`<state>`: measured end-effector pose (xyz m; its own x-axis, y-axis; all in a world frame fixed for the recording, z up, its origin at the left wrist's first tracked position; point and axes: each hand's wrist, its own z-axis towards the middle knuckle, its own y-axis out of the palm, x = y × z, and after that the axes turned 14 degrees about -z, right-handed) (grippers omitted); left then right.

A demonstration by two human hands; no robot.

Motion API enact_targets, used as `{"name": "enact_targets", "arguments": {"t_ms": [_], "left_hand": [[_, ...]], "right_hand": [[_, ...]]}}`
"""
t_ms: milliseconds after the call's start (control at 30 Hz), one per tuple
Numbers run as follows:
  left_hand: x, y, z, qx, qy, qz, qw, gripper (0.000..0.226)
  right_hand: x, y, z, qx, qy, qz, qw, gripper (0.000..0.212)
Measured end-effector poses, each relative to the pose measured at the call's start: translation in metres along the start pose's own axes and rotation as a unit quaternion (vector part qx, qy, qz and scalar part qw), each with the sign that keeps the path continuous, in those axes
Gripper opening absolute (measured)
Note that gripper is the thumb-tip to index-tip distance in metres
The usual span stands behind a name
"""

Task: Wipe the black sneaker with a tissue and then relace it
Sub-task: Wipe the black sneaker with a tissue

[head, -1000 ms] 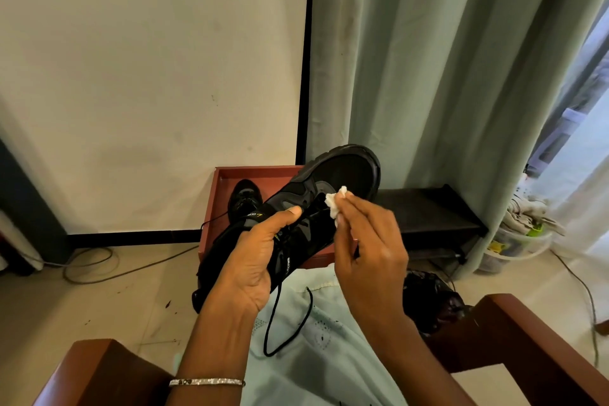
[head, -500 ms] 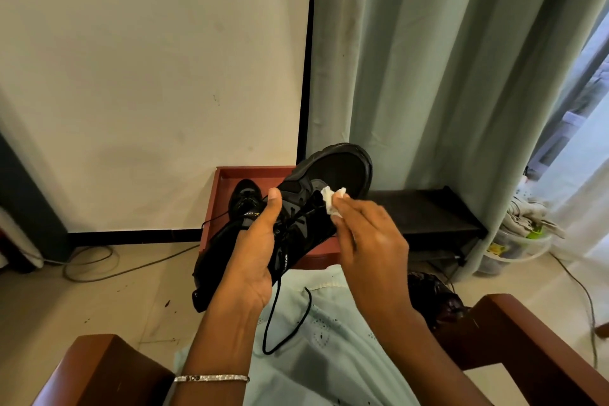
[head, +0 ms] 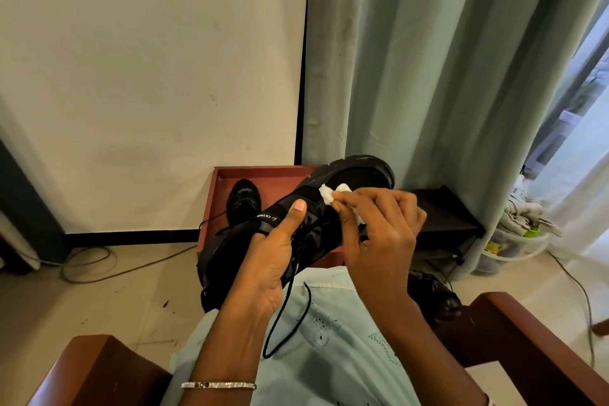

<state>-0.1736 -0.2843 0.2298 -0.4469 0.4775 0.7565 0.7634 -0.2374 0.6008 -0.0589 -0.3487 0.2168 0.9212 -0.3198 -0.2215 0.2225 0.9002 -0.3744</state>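
Note:
A black sneaker (head: 356, 175) is held up over my lap, toe pointing away and to the right. My left hand (head: 268, 257) grips it around the middle, thumb pressed on the tongue near a yellow logo. My right hand (head: 379, 227) pinches a crumpled white tissue (head: 329, 193) against the upper just behind the toe cap. A loose black lace (head: 283, 316) hangs down from the sneaker over my pale green garment.
A second black shoe (head: 244, 201) lies in a red-brown open box (head: 224, 175) on the floor by the wall. A low black shoe rack (head: 441, 211) stands under the green curtain (head: 445, 76). Wooden chair arms (head: 527, 339) flank my lap. Cables (head: 99, 267) trail on the floor at left.
My right hand has slid the tissue forward along the upper toward the toe. My left thumb has shifted up onto the tongue. The sneaker stays held in place.

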Motion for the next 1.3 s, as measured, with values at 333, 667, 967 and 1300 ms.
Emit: {"name": "enact_targets", "arguments": {"t_ms": [333, 667, 967, 1300], "left_hand": [[-0.001, 0.006, -0.005, -0.020, 0.055, 0.029, 0.998, 0.017], [-0.002, 0.003, -0.003, -0.023, 0.096, 0.074, 0.992, 0.008], [-0.004, -0.001, -0.005, -0.037, 0.138, 0.144, 0.979, 0.008], [-0.006, 0.001, -0.005, -0.037, 0.148, 0.165, 0.974, 0.009]], "right_hand": [[0.014, 0.002, 0.016, 0.014, 0.116, -0.016, 0.993, 0.013], [0.027, 0.007, 0.030, 0.034, 0.106, -0.045, 0.993, 0.017], [0.013, 0.005, 0.011, 0.007, 0.001, -0.036, 0.999, 0.009], [0.013, 0.007, 0.004, 0.009, 0.043, 0.007, 0.999, 0.011]]}}
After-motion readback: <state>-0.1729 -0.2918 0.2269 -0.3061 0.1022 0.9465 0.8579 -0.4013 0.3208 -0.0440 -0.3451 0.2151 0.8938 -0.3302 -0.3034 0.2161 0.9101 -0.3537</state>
